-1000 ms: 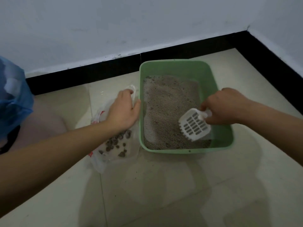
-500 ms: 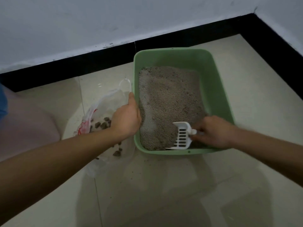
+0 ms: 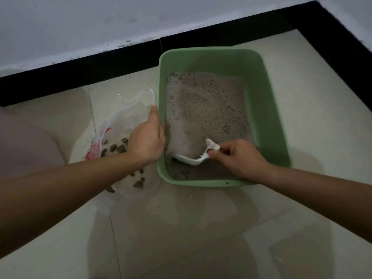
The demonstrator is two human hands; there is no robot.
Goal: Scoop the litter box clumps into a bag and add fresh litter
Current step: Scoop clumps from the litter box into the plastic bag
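Observation:
A green litter box (image 3: 267, 109) sits on the floor tiles, filled with grey-beige litter (image 3: 205, 105). My right hand (image 3: 239, 158) grips the handle of a white slotted scoop (image 3: 193, 158), whose blade is dug into the litter at the box's near left corner. My left hand (image 3: 147, 137) holds the edge of a clear plastic bag (image 3: 124, 121) against the box's left wall. Several dark clumps (image 3: 118, 147) lie inside the bag; my forearm hides part of it.
A black skirting board (image 3: 100, 67) runs along the white wall behind the box and down the right side. A pale pinkish shape (image 3: 24, 146) sits at the left edge. A few litter grains dot the glossy tiles (image 3: 201, 228) in front.
The scoop has come down from above the litter and pushed left into the near left corner of the box. My left hand has stayed on the bag at the box's left wall.

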